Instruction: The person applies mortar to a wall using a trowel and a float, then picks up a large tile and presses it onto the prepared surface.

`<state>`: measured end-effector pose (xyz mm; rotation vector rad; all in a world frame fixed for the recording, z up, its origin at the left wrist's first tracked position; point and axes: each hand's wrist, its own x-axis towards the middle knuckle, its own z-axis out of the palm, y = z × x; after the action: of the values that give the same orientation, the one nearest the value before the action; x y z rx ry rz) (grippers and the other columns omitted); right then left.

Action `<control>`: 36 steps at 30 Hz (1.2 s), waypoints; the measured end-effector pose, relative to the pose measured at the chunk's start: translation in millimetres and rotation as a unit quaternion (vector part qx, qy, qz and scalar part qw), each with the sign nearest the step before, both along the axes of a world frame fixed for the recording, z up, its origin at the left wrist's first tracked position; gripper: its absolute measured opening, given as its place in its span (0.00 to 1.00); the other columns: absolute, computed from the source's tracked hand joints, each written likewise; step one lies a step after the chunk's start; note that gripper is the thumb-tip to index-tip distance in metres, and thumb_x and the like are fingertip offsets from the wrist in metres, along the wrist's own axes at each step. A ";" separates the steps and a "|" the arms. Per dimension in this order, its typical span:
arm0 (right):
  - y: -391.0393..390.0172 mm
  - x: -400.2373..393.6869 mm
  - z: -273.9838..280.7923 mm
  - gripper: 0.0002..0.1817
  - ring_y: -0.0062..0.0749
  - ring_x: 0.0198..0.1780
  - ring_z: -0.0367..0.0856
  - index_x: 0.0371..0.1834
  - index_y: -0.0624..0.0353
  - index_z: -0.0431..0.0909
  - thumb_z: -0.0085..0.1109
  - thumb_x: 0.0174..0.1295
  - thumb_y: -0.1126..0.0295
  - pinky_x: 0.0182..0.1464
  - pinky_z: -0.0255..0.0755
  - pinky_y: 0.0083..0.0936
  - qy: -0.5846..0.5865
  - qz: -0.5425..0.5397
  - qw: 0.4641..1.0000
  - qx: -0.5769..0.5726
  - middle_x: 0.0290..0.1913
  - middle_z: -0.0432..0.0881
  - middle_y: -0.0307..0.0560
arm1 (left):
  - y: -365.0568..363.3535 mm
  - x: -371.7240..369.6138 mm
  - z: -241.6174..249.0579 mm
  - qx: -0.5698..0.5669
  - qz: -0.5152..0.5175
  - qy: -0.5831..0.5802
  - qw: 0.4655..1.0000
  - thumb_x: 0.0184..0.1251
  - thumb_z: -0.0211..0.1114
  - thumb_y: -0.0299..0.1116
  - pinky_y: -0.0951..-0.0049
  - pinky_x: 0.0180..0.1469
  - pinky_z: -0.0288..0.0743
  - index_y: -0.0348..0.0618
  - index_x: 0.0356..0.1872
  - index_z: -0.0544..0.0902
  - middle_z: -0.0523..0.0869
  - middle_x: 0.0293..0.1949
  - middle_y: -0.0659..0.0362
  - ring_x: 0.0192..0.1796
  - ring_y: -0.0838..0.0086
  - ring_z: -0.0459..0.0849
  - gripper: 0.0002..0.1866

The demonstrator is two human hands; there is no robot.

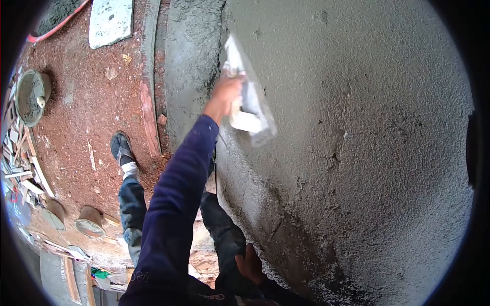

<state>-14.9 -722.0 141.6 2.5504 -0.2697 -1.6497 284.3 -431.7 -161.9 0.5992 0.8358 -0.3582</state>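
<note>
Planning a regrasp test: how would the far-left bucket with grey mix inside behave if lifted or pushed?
The bucket is probably heavy for its size, given the grey mix inside. Pushed, it would likely drag on the rough red dirt.

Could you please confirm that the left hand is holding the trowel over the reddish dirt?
Not quite: the left hand does hold the trowel, but the head view shows it over the grey cement surface; the reddish dirt lies off to the picture's left.
</note>
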 end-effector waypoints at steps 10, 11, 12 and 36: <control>21.1 10.7 3.6 0.31 0.66 0.49 0.76 0.52 0.67 0.66 0.56 0.55 0.52 0.51 0.70 0.53 0.013 0.001 0.999 -0.033 0.47 0.76 0.70 | -35.7 -53.0 88.1 -0.021 -0.015 0.180 0.983 0.70 0.58 0.43 0.69 0.29 0.80 0.47 0.65 0.64 0.81 0.40 0.58 0.34 0.74 0.82 0.26; 17.2 6.2 2.0 0.31 0.66 0.49 0.76 0.52 0.67 0.66 0.56 0.55 0.52 0.51 0.70 0.53 0.005 0.003 1.000 -0.029 0.47 0.76 0.70 | -9.9 -31.1 76.4 -0.145 0.050 0.121 0.981 0.72 0.56 0.43 0.69 0.26 0.78 0.46 0.49 0.74 0.78 0.29 0.63 0.29 0.75 0.80 0.14; 9.6 -0.5 2.0 0.29 0.67 0.49 0.75 0.51 0.67 0.66 0.56 0.56 0.53 0.50 0.69 0.53 -0.012 0.005 1.000 -0.010 0.46 0.76 0.71 | 13.4 -4.4 80.1 -0.153 0.040 0.127 0.979 0.72 0.56 0.42 0.70 0.21 0.73 0.47 0.41 0.76 0.76 0.25 0.64 0.23 0.77 0.75 0.10; 2.6 -6.9 0.3 0.35 0.65 0.53 0.75 0.58 0.68 0.65 0.55 0.56 0.50 0.55 0.69 0.51 -0.032 0.009 0.999 0.005 0.52 0.75 0.72 | -38.1 -62.1 213.3 0.336 0.018 -0.234 0.912 0.66 0.53 0.64 0.57 0.75 0.41 0.39 0.75 0.41 0.48 0.75 0.42 0.77 0.55 0.44 0.51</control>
<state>-21.8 -719.4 141.9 2.6077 -0.2447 -1.5696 222.2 -469.8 51.4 1.2534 0.4858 0.1291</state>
